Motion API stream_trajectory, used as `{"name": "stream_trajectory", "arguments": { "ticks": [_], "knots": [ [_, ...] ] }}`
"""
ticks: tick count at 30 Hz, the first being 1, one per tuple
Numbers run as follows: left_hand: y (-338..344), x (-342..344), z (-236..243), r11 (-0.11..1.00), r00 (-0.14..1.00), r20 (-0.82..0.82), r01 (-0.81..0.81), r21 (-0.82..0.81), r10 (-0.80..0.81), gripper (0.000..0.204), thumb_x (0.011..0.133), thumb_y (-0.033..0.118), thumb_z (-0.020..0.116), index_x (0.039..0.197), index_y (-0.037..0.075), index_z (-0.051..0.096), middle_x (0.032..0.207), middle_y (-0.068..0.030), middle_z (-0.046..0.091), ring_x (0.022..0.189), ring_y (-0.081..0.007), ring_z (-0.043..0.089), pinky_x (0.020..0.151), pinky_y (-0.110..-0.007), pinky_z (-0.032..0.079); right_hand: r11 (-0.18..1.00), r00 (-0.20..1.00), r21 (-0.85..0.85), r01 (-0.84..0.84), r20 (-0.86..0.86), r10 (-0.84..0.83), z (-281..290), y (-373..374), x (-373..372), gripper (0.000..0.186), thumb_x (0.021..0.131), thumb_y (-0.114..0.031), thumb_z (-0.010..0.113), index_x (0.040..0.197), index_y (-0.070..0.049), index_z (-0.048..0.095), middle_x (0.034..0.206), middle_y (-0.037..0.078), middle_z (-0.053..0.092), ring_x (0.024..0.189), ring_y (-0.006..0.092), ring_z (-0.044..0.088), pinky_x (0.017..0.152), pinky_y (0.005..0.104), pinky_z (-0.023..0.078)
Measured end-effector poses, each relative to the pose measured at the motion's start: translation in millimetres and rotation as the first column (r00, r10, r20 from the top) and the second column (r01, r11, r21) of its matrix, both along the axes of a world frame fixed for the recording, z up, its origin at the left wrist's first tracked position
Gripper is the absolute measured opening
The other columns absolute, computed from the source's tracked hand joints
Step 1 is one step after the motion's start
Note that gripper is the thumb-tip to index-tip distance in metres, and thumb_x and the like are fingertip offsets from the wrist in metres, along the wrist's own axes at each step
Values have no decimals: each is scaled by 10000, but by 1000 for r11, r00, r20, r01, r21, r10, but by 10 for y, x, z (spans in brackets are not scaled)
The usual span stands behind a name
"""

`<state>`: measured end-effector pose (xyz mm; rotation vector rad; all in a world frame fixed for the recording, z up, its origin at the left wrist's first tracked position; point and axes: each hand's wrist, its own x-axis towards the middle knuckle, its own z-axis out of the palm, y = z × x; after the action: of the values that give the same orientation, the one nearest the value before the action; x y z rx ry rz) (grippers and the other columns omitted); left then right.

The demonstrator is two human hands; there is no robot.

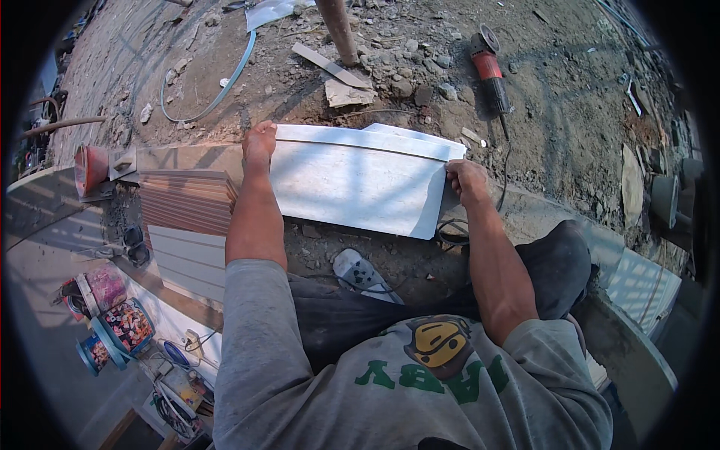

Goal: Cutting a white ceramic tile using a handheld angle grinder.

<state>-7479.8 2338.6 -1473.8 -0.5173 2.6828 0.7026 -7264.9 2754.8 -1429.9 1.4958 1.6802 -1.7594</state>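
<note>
A broad white tile [356, 186] lies across in front of me. A narrow white strip [367, 141] runs along its far edge, and another pale piece [409, 133] shows partly behind it. My left hand [260, 142] is closed at the strip's left end, by the tile's far left corner. At the other end, my right hand [468, 180] has its fingers closed around the right edge. Whether each hand grips only the strip or the tile as well, I cannot tell. Beyond my right hand, a red and black angle grinder [489, 69] rests on the dirt.
Stacked tiles [187, 196] stand left of my left forearm. A reddish bucket [90, 172], patterned tubs [127, 326] and sunglasses [134, 246] are farther left. A pole [339, 34], a blue hose [241, 75] and rubble occupy the far ground. The grinder's black cord [505, 161] passes near my right hand.
</note>
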Motion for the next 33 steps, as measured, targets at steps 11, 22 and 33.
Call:
{"name": "stream_trajectory", "arguments": {
  "ticks": [11,22,33],
  "knots": [
    [1003,138,616,799,820,-12,554,-234,-572,495,813,327,703,1291,279,582,1333,-61,534,1284,-243,450,1093,-461,287,993,998,-104,56,7,-56,-92,104,-95,88,769,-104,672,817,-36,698,658,35,601,475,103,469,409,264,354],
    [2087,715,629,430,430,-17,903,-12,-903,486,780,240,736,1238,158,596,1268,-79,581,1186,-286,532,998,-399,434,995,998,-90,37,56,-32,-66,297,-115,56,756,-85,691,781,-35,695,632,31,599,451,100,463,392,263,350],
    [2015,1065,727,318,298,-174,943,-101,-939,423,771,194,737,1165,96,620,1120,-90,593,1066,-276,559,909,-395,472,991,1000,-132,8,1,-8,-52,472,-47,59,749,-97,709,785,-51,704,611,15,578,450,105,457,392,264,330]
  ]
}}
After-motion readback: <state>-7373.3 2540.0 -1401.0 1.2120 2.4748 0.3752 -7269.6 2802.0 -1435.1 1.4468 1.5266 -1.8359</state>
